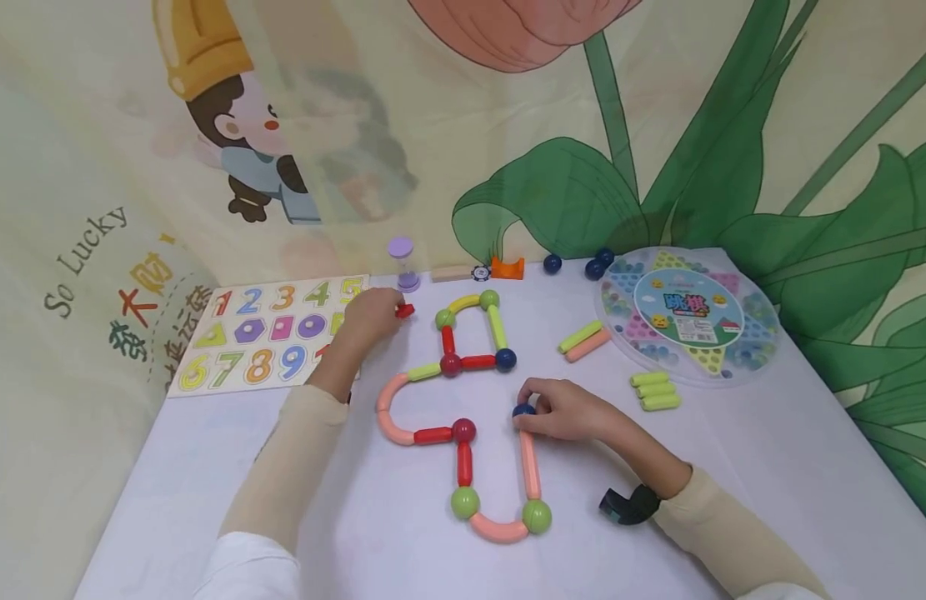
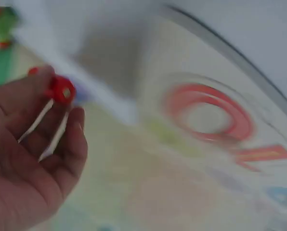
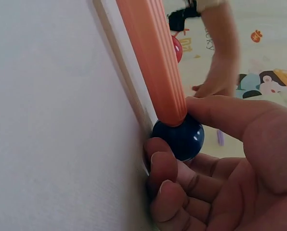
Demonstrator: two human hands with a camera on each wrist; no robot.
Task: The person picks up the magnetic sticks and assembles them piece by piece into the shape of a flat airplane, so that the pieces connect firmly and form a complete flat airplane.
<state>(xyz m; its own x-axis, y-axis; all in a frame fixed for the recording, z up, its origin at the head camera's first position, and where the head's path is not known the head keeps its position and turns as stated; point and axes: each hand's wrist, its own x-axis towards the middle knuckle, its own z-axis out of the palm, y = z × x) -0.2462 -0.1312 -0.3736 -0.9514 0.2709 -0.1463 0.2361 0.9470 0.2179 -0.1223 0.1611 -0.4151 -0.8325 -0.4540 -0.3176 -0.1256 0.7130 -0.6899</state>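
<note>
My left hand [image 1: 371, 318] pinches a red magnetic stick [image 1: 406, 311] between thumb and fingers, above the table near the number board; in the left wrist view the end of the red stick [image 2: 63, 90] points outward. With thumb and fingers, my right hand [image 1: 566, 409] grips a dark blue ball [image 3: 181, 138]. That ball meets the upper end of a straight pink stick [image 1: 531, 467], whose lower end joins a green ball [image 1: 537, 517]. A curved pink stick [image 1: 500, 530] leads on to the winding chain of balls and sticks, including a red ball [image 1: 464, 431].
A number board [image 1: 230, 383] lies at the left, a purple sand timer [image 1: 402, 262] behind it. At the right are a round Chinese checkers box [image 1: 688, 307], several short green sticks [image 1: 655, 389], a loose pink stick [image 1: 588, 345] and dark blue balls [image 1: 553, 264].
</note>
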